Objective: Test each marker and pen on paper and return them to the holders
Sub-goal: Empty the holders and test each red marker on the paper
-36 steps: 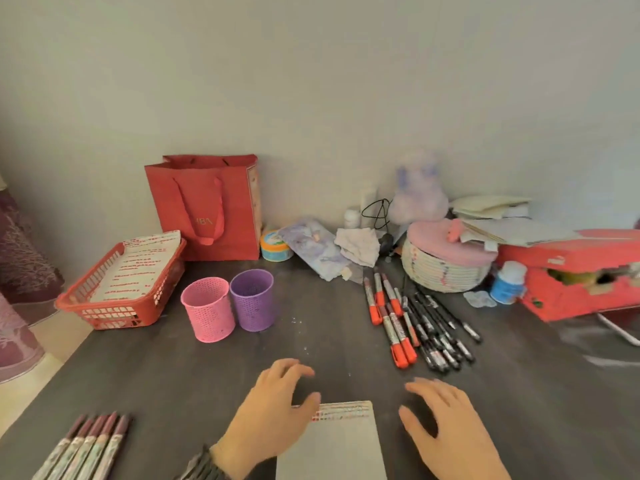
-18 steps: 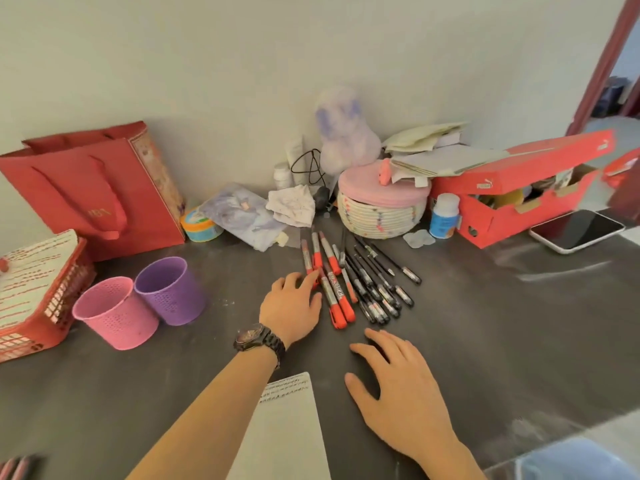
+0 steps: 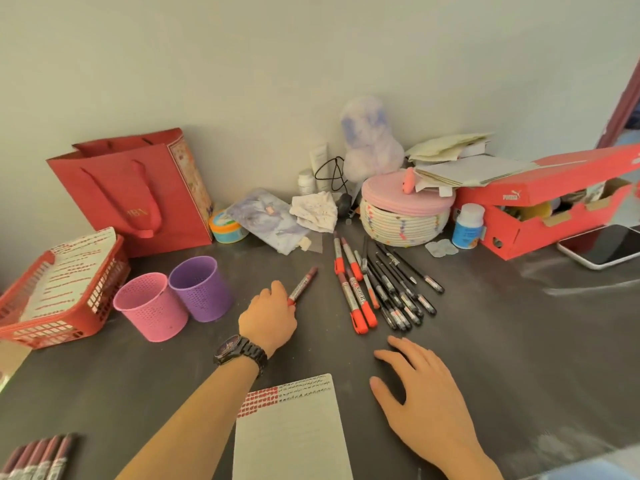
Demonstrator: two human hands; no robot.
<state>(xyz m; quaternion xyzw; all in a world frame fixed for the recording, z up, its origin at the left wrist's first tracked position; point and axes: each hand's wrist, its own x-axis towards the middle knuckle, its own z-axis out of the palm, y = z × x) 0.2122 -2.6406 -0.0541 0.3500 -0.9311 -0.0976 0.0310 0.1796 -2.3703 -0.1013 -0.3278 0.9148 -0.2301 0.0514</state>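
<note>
**Marker in hand at a cluttered table**

A dark grey table [image 3: 502, 341] meets a pale wall [image 3: 311, 64], with a red bag [image 3: 131, 195] and a shoe box [image 3: 540, 216] at the back. The left hand [image 3: 268, 320] has its fingers curled round a red marker [image 3: 304, 284], just right of the purple holder [image 3: 201, 289] and the pink holder [image 3: 150, 308]. The right hand [image 3: 426, 393] rests with fingers spread beside the paper [image 3: 294, 431]. The other markers and pens [image 3: 377, 289] lie just ahead.

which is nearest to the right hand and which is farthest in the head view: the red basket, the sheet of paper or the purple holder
1. The sheet of paper: just left of the right hand, close to the person.
2. The purple holder: farther back and to the left, beside the pink holder.
3. The red basket: at the far left.
</note>
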